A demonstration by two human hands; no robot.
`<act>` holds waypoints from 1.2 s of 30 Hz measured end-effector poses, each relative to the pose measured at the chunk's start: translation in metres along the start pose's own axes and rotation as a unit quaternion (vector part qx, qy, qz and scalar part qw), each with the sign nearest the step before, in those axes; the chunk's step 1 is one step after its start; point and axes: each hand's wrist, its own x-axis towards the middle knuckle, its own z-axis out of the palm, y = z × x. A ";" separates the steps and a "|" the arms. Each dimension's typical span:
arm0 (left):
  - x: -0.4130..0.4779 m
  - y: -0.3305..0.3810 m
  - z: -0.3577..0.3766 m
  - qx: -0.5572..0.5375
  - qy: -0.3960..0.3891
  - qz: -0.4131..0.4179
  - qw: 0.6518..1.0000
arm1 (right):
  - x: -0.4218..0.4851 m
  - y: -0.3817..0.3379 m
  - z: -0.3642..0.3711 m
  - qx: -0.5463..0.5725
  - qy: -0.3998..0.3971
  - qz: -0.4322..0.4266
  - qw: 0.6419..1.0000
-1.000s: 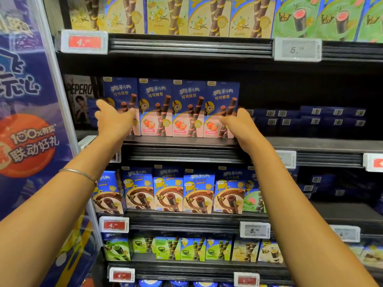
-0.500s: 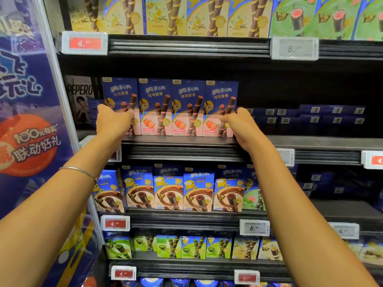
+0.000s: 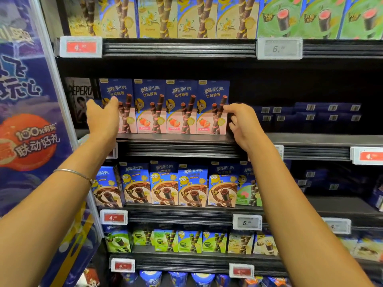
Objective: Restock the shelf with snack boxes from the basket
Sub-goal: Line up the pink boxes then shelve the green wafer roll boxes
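Up on the middle shelf (image 3: 176,139), four snack boxes (image 3: 164,106) stand upright in a tight row at its front edge, fronts facing out. The left hand (image 3: 102,121) is at the row's left end, its fingers (image 3: 92,108) straight and apart, the thumb in front of the end box. The right hand (image 3: 243,125) is at the right end, its fingers (image 3: 229,107) loosely curled round nothing. One tip reaches the last box's edge, though I cannot tell whether it touches. Further right on the same shelf, dark boxes (image 3: 310,114) lie stacked. The lower shelf (image 3: 176,212) holds a row of blue boxes (image 3: 165,185).
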 end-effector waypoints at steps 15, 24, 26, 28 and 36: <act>-0.295 -0.097 -0.005 -0.140 -0.188 -0.100 0.967 | -0.155 0.105 -0.130 0.026 -0.137 0.061 0.988; -0.528 -0.260 -0.030 0.069 -0.246 -0.488 0.835 | -0.349 0.271 -0.299 -0.162 0.062 0.422 0.890; -0.563 -0.275 -0.029 0.091 -0.277 -0.528 0.798 | -0.384 0.281 -0.323 -0.164 0.119 0.449 0.870; -0.597 -0.285 -0.027 0.106 -0.306 -0.554 0.767 | -0.413 0.288 -0.344 -0.193 0.145 0.465 0.852; -0.696 -0.299 -0.001 0.135 -0.324 -0.580 0.735 | -0.464 0.314 -0.433 -0.295 0.058 0.444 0.844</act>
